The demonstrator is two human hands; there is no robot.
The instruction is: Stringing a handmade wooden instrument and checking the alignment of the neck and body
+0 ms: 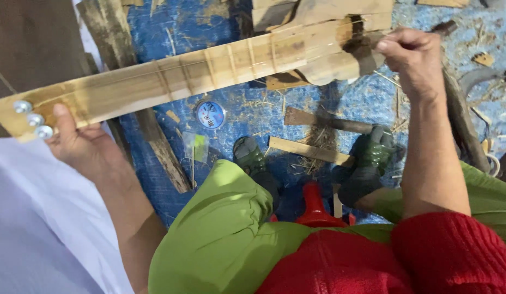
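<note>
A long pale wooden neck (209, 68) with fret grooves and three metal pegs (34, 118) at its near end is held across the view. My left hand (81, 144) grips the peg end from below. My right hand (411, 57) holds the wider far end, where the wood is dark and rough. Both hands keep it above a blue tarp (253, 111).
Below lie wood offcuts (307, 149), shavings, a round tin lid (210, 114) and a dark plank (155, 141). My green-trousered knees (225, 228), green shoes (250, 158) and a red stool (314, 207) sit underneath. White cloth (35, 228) is at left.
</note>
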